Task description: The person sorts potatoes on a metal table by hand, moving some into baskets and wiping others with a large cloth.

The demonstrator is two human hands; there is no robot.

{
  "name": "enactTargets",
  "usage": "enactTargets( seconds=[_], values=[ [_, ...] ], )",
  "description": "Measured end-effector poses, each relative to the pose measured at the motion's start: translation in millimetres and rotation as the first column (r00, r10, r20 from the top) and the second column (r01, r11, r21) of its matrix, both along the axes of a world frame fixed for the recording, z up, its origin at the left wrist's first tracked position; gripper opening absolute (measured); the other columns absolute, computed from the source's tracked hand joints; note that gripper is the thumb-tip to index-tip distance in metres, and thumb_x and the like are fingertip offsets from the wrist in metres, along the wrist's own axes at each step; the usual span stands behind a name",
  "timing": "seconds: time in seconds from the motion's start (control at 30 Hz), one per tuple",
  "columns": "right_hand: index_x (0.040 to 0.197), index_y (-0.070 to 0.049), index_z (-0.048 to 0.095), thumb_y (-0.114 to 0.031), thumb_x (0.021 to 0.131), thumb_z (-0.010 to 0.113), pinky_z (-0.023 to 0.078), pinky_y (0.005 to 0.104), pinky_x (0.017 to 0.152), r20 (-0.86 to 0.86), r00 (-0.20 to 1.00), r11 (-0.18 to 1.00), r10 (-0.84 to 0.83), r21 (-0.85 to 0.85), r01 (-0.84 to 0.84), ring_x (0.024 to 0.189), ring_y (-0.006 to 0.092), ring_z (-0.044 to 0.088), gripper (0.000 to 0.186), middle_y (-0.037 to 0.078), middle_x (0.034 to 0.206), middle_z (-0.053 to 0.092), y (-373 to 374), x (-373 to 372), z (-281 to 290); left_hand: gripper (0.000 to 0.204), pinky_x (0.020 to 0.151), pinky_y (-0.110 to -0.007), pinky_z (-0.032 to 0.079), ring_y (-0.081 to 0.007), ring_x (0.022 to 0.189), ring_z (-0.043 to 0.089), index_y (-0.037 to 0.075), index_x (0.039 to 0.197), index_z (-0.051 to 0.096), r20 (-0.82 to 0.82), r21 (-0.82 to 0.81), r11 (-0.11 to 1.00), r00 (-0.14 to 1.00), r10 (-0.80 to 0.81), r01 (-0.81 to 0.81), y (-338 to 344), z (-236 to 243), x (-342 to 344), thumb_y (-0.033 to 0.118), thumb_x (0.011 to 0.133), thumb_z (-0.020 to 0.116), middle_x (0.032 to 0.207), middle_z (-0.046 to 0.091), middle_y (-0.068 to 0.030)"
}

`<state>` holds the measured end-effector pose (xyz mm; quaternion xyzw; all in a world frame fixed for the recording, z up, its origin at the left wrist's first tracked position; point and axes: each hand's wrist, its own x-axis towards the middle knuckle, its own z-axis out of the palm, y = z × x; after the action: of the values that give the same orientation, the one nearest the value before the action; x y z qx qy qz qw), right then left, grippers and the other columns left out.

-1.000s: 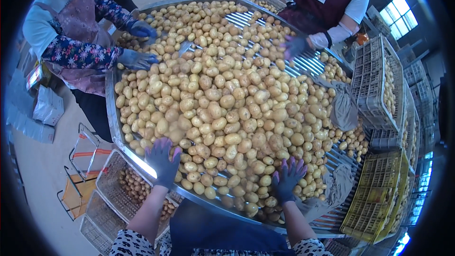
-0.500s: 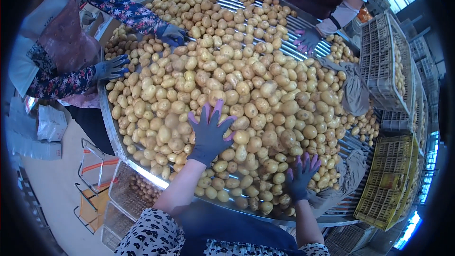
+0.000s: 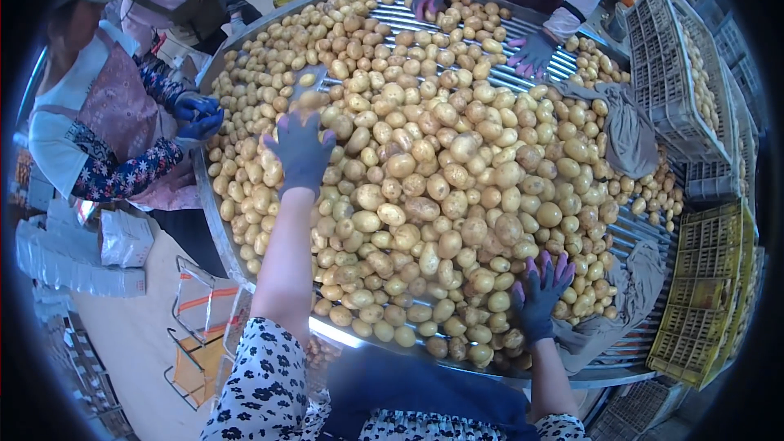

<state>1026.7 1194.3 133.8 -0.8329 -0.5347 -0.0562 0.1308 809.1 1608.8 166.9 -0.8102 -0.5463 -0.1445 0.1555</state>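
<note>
A broad heap of yellow-brown potatoes (image 3: 441, 180) covers much of a metal-rimmed sorting table (image 3: 214, 220) with a slatted roller bed. My left hand (image 3: 300, 152), in a grey glove with pink-purple fingertips, reaches far over the heap. Its fingers are spread against the potatoes at the left-middle part. Close to the near right edge, my right hand (image 3: 540, 297) in a matching glove lies on the potatoes, fingers apart. Neither hand is closed round a potato. Bare rollers (image 3: 523, 28) show at the far side.
Gloved co-workers stand at the left and far side; one's hand (image 3: 532, 55) rests on the rollers. Grey cloths (image 3: 625, 135) lie along the right. Stacked grey crates (image 3: 674, 73) and yellow crates (image 3: 694, 294) hold the right side. A folding chair (image 3: 200, 359) stands lower left.
My left hand has moved forward and left across the heap. My right hand stays near the same potatoes. The left co-worker's hands have drawn back together; the far one's left-side hand has come onto potatoes.
</note>
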Motion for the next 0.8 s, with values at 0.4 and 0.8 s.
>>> enactTargets(
  seconds=[0.4,0.8],
  values=[
    [0.127,-0.015,0.051,-0.029,0.078,0.061,0.007,0.0602,0.109,0.027,1.000,0.998,0.012,0.061,-0.013,0.136,0.0435,0.018,0.052,0.012,0.140,0.037,-1,-3,-6,0.034,0.065,-0.028,0.049,-0.0139,0.074,0.059,0.003,0.112,0.057,0.670,-0.656,0.511,0.740,0.055,0.555,-39,-7,62,0.024,0.085,0.061,0.088,0.063,-0.0065],
    [0.130,-0.013,0.048,-0.031,0.081,0.056,0.005,0.0583,0.109,0.067,0.998,0.999,-0.013,0.042,0.010,0.136,0.0419,0.017,0.053,0.014,0.139,0.038,-2,-6,-11,0.023,0.059,-0.031,0.043,-0.0118,0.065,0.051,0.004,0.100,0.060,0.508,-0.681,0.683,0.501,0.700,-0.264,-225,-21,-393,0.015,0.080,0.056,0.073,0.054,-0.0019]
  ],
)
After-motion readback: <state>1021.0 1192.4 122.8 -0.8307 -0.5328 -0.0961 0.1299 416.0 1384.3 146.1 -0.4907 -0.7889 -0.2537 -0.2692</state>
